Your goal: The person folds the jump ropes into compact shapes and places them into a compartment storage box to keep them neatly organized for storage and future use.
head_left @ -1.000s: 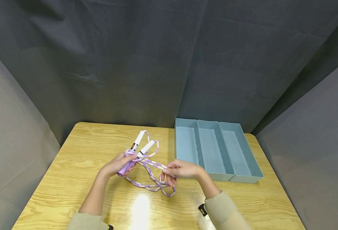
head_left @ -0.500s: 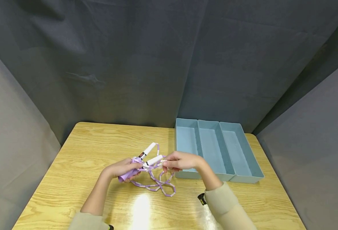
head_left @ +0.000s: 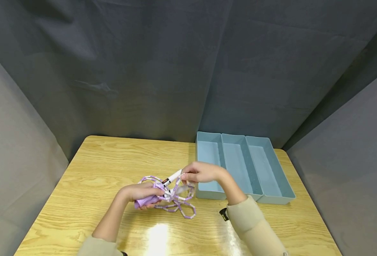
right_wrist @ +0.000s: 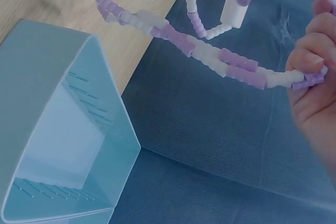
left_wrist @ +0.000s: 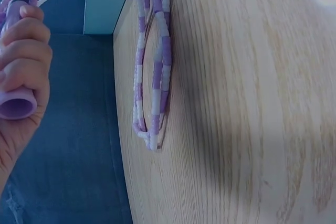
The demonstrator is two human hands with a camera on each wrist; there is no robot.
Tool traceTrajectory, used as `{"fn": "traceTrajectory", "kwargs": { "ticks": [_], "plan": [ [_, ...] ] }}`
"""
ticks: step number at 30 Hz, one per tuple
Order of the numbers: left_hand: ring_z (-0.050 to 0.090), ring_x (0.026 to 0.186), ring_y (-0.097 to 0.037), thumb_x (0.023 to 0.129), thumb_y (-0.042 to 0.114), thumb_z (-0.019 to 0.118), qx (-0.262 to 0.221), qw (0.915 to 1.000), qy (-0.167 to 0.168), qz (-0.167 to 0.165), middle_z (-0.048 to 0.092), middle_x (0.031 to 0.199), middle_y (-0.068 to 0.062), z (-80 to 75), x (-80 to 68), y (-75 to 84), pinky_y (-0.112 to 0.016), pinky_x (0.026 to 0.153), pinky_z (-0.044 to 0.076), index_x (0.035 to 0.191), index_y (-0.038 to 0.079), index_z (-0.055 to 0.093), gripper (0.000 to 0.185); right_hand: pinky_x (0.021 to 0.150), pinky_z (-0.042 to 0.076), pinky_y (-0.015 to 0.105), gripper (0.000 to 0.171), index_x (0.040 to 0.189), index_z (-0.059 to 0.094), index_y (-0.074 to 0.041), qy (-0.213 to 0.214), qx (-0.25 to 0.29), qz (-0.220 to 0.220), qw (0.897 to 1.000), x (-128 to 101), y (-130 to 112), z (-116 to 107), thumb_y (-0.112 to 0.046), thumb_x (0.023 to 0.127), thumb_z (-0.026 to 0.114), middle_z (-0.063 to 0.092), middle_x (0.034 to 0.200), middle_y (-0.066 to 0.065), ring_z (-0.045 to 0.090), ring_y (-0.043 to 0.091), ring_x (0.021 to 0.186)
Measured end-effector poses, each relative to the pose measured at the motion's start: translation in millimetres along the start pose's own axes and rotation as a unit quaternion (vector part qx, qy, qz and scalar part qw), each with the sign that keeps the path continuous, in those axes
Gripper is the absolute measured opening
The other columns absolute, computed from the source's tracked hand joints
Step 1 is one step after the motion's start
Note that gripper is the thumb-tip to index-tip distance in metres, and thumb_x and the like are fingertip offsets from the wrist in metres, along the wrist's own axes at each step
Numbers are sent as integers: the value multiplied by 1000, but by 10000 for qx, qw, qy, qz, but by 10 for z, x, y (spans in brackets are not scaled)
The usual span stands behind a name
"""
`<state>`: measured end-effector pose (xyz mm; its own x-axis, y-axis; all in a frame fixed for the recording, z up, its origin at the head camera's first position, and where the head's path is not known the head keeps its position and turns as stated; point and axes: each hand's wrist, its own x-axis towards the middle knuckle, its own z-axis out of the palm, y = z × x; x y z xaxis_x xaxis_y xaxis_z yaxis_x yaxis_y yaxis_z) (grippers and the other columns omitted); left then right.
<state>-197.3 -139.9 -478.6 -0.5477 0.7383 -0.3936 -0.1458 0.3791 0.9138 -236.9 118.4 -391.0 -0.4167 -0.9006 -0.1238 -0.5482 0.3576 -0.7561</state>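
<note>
My left hand (head_left: 140, 193) grips both handles of a purple and white beaded jump rope (head_left: 188, 214) together, above the middle of the table. Purple handle ends (head_left: 145, 202) stick out below the fist, and a white handle end (head_left: 175, 176) points up to the right. In the left wrist view the curled fingers wrap a hollow purple handle (left_wrist: 16, 103). Between thumb and fingers, my right hand (head_left: 202, 172) pinches a doubled length of beads, also seen as the strand (right_wrist: 236, 69) in the right wrist view. Lower loops (left_wrist: 163, 51) hang by the wooden surface.
Three long pale blue trays (head_left: 226, 195) stand side by side at the back right, close behind the right hand. The wooden table (head_left: 95, 167) is bounded by a dark curtain (head_left: 150, 71) behind and grey panels (head_left: 12, 124) at the sides.
My left hand has moved slightly right and down, and the handles lean further right. The right hand has risen, carrying its pinched strand up beside the white handle ends.
</note>
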Motion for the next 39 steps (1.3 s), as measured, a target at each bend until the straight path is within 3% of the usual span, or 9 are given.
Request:
{"fn": "traceTrajectory", "kwargs": {
  "ticks": [7,11,14,20,22,25,29,33,39],
  "plan": [
    [41,38,-8,90,39,45,-262,9989,-380,-50,46,52,-1,72,34,31,-17,32,34,83,-13,51,53,49,38,17,24,75,58,-8,6,10,42,10000,46,38,-21,-15,95,46,45,61,-6,40,3,51],
    [41,37,-8,90,38,45,-225,9983,-540,-44,47,52,-2,101,50,34,-17,32,33,77,-2,55,43,55,50,20,23,81,61,-4,-115,86,60,9999,73,57,-22,-13,95,46,53,70,-3,50,3,58],
    [41,38,-7,90,38,44,-269,9972,-700,-12,47,52,-1,120,68,34,-17,32,34,75,1,55,41,58,49,19,22,83,62,-3,-145,-123,-49,9998,91,58,-28,-14,95,47,56,72,1,49,2,61],
    [41,39,-6,92,35,43,-705,9891,-1285,108,48,55,0,141,104,45,-17,33,32,81,-13,48,50,60,43,17,21,83,63,-4,-149,-490,-253,9984,137,91,-34,-13,94,48,59,75,7,45,2,64],
    [41,39,-5,92,33,42,-808,9861,-1443,139,49,55,0,143,113,51,-17,33,32,82,-14,46,48,60,42,17,21,83,63,-5,-180,-477,-217,9985,154,109,-34,-13,94,48,60,76,10,44,2,64],
    [40,40,-5,92,30,41,-836,9832,-1607,213,48,55,1,152,121,64,-16,34,31,80,-5,48,38,59,39,17,21,82,63,-7,-236,-432,-120,9987,182,132,-32,-14,94,48,60,76,12,43,2,62],
    [40,40,-6,91,29,41,-785,9801,-1809,204,46,55,2,165,123,85,-17,34,31,80,2,50,31,58,39,17,21,83,64,-5,-353,-319,-34,9989,219,151,-16,-15,94,49,57,72,7,42,2,60],
    [39,39,-6,92,30,41,-784,9762,-2015,174,46,56,2,180,122,110,-17,34,31,81,1,48,32,56,38,16,21,85,64,0,-476,-191,12,9987,252,164,13,-14,93,51,52,67,1,42,1,58],
    [38,39,-5,91,29,41,-743,9715,-2243,162,46,56,3,179,101,141,-17,35,31,84,-12,41,42,56,43,19,22,86,63,2,-678,195,-5,9975,284,209,49,-13,94,49,54,70,14,46,8,60]
  ]
}}
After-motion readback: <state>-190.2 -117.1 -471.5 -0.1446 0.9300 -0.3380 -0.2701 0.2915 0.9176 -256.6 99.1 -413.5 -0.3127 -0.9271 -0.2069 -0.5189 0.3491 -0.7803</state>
